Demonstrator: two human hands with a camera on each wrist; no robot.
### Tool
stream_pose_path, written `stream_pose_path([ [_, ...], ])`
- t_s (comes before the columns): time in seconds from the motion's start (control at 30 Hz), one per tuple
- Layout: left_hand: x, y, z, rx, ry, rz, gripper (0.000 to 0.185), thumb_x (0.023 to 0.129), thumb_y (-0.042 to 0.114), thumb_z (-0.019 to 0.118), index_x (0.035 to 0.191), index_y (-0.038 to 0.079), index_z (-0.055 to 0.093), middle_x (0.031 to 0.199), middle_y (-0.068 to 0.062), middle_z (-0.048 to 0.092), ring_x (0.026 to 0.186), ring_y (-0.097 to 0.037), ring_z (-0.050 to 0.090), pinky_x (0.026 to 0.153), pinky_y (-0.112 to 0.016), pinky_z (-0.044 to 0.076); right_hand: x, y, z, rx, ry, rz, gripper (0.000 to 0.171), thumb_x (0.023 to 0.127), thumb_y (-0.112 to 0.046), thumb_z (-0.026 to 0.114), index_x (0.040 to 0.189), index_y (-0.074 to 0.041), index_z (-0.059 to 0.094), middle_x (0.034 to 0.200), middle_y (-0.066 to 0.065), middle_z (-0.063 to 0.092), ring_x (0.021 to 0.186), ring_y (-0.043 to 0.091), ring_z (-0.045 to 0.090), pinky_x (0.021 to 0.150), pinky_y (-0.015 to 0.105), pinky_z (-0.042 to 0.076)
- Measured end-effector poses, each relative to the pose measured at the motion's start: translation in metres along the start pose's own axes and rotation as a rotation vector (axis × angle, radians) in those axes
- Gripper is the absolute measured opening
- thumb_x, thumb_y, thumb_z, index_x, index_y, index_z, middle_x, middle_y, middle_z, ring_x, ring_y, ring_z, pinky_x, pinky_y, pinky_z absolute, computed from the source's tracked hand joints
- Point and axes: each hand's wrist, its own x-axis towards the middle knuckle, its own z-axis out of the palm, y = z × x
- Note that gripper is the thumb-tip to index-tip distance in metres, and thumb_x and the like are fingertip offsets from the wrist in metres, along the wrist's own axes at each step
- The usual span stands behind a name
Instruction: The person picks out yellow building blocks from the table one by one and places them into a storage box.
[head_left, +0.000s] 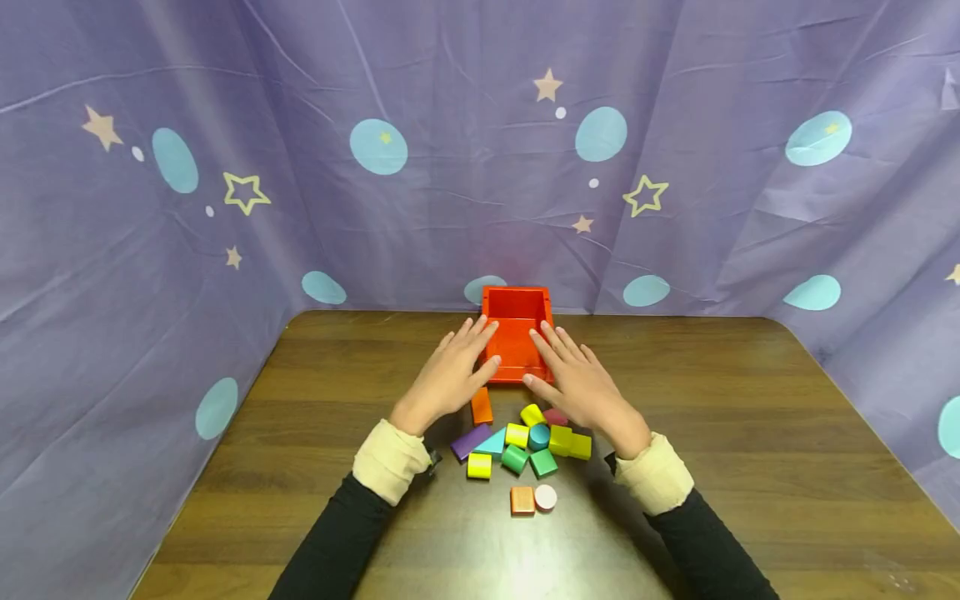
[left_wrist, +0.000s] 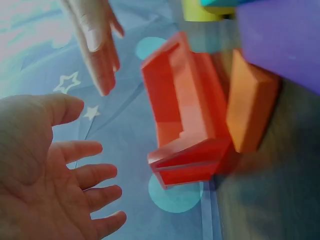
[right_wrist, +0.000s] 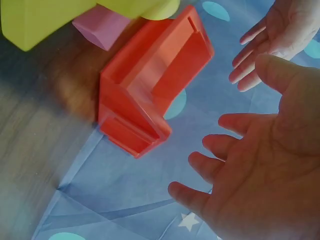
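Both hands hover over the table with fingers straight and hold nothing. In the head view my left hand [head_left: 447, 377] is at the left side of a red open box [head_left: 516, 350], and my right hand [head_left: 583, 388] at its right side. The left wrist view shows the left palm [left_wrist: 30, 165] apart from the box [left_wrist: 192, 110]; the right palm [right_wrist: 270, 160] likewise is apart from it in the right wrist view. Nearer me lie loose blocks: an orange block [head_left: 482, 407], a purple block [head_left: 470, 443], a teal triangle [head_left: 492, 443] and a pink block [right_wrist: 102, 25], partly covered.
Yellow blocks [head_left: 517, 435], green blocks [head_left: 543, 463] and a blue cylinder [head_left: 539, 437] crowd together in front of the box. Closer to the front sit an orange square block [head_left: 522, 501] and a pale round block [head_left: 546, 497]. A purple patterned cloth [head_left: 465, 225] hangs behind the wooden table [head_left: 750, 417].
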Motion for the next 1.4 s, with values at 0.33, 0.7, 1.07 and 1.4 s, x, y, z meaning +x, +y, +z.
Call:
stream_pose_path([
  [0.33, 0.017, -0.016, -0.015, -0.331, 0.021, -0.127, 0.061, 0.107, 0.032, 0.049, 0.159, 0.008, 0.032, 0.163, -0.015, 0.037, 0.151, -0.034, 0.035, 0.127, -0.049, 0.030, -0.003, 0.000, -0.013, 0.035, 0.035, -0.062, 0.074, 0.101, -0.043, 0.060, 0.161, -0.013, 0.028, 0.171, 0.009, 0.015, 0.158, 0.035, 0.014, 0.126, 0.064, 0.020],
  [0.7, 0.037, -0.029, -0.019, -0.838, 0.024, -0.382, 0.056, 0.103, 0.013, 0.053, 0.152, -0.008, 0.037, 0.147, -0.031, 0.050, 0.135, -0.044, 0.052, 0.115, -0.053, 0.046, -0.012, -0.015, -0.028, 0.101, 0.061, -0.116, 0.067, 0.094, -0.033, 0.075, 0.152, -0.012, 0.048, 0.162, 0.013, 0.039, 0.148, 0.035, 0.040, 0.117, 0.056, 0.042],
  [1.07, 0.054, -0.041, -0.014, -0.997, -0.116, -0.507, 0.048, 0.099, 0.009, 0.061, 0.140, -0.012, 0.047, 0.134, -0.027, 0.062, 0.106, -0.031, 0.071, 0.097, -0.043, 0.060, -0.025, -0.044, -0.029, 0.077, 0.058, -0.302, 0.045, 0.088, -0.024, 0.082, 0.128, -0.009, 0.069, 0.123, 0.006, 0.072, 0.109, 0.023, 0.070, 0.095, 0.041, 0.060],
  [1.4, 0.082, -0.042, -0.012, -0.896, -0.151, -0.546, 0.039, 0.100, 0.008, 0.062, 0.133, -0.011, 0.057, 0.137, -0.028, 0.060, 0.121, -0.035, 0.065, 0.107, -0.045, 0.054, -0.032, -0.062, -0.012, 0.055, -0.053, -0.427, 0.031, 0.085, -0.020, 0.084, 0.113, -0.012, 0.074, 0.100, 0.000, 0.073, 0.087, 0.016, 0.068, 0.076, 0.028, 0.059],
])
